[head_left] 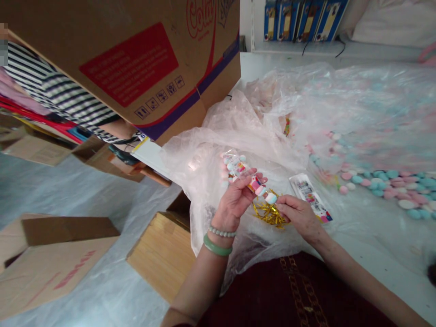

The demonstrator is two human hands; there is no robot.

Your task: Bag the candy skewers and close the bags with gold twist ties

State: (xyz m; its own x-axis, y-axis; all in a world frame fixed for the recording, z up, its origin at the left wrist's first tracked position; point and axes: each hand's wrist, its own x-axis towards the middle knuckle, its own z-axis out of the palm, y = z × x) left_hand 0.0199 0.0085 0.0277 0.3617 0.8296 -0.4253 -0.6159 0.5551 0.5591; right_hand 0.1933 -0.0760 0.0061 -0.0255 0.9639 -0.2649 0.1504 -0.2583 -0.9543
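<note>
A milky plastic sheet covers the work surface, and a row of blue-and-yellow boxes stands on a shelf past its far edge. Toward the upper left, a tilted brown cardboard carton with a red label partly hides a person in a black-and-white striped top. Near the left edge lies a flattened brown cardboard box, and closer to the middle sits a tan carton. Round pastel blue, pink and white candies lie in loose bands toward the right edge. A crumpled clear plastic bag bunches at the centre.

Above that bag, the left hand, wearing a green jade bangle and a pale beaded bracelet, pinches a slim, colourful pastel stick between thumb and fingers. The right hand has its fingers pressed together just beside the stick's pale blue round end; whether they hold it, I cannot tell. Gold foil tinsel lies beneath the hands, and a white printed strip packet lies just past the right hand.
</note>
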